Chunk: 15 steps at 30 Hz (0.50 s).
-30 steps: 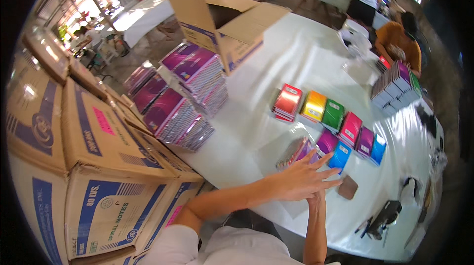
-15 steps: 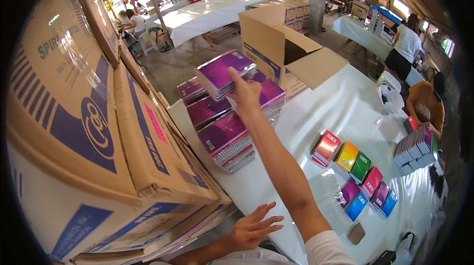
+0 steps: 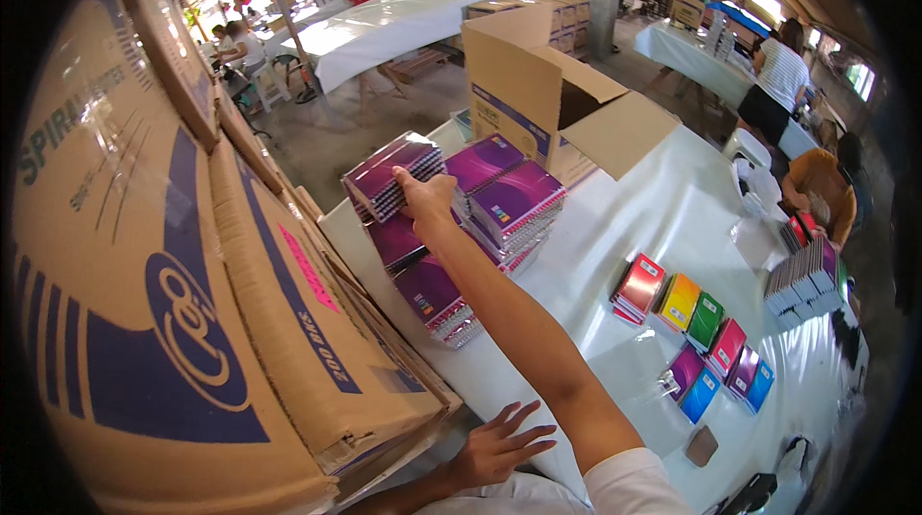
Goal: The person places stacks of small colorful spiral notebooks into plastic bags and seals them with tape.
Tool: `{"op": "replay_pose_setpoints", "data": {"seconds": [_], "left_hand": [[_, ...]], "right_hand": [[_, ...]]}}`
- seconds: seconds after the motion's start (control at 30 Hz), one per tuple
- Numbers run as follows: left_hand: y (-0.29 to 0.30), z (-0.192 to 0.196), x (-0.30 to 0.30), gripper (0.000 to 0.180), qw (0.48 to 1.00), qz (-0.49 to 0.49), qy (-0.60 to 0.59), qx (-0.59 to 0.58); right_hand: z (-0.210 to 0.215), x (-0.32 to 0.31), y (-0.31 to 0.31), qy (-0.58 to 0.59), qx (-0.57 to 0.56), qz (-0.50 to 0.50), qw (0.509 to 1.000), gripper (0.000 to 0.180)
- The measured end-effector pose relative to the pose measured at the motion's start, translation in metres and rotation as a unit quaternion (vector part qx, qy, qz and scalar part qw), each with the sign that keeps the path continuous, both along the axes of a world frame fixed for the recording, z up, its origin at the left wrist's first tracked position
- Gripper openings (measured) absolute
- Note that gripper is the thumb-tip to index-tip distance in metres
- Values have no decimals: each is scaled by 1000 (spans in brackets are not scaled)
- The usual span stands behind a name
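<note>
Head view, landmark: open cardboard box (image 3: 552, 97) on the white-covered table (image 3: 663, 217).
Right hand (image 3: 427, 200): arm stretched toward the box, fingers closed on a bundle of purple spiral notebooks (image 3: 392, 175), lifted just left of the box.
Purple notebook stacks (image 3: 504, 203): on the table directly in front of the box, under and beside the held bundle.
Left hand (image 3: 499, 443): far from the box at the near table edge, fingers spread, holding nothing.
Small coloured notebooks (image 3: 706, 333): in rows, right of the box.
Stacked cartons (image 3: 192, 304): left of the box.
</note>
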State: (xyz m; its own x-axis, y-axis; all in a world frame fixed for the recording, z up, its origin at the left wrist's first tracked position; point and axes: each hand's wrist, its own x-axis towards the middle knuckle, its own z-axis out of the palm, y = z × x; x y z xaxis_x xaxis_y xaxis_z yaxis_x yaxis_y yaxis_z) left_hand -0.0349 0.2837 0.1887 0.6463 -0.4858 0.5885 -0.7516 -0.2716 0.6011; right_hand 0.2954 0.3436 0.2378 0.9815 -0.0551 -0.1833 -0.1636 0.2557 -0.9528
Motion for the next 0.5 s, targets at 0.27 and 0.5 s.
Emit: {"op": "replay_pose_setpoints", "data": {"seconds": [0.27, 0.5], "left_hand": [[-30, -25, 17, 44, 997, -23, 71, -35], [-102, -43, 50, 41, 988, -16, 149, -40]], "right_hand": [[48, -82, -162, -228, -141, 48, 962, 23], [-140, -253, -570, -62, -569, -499, 651, 12]]}}
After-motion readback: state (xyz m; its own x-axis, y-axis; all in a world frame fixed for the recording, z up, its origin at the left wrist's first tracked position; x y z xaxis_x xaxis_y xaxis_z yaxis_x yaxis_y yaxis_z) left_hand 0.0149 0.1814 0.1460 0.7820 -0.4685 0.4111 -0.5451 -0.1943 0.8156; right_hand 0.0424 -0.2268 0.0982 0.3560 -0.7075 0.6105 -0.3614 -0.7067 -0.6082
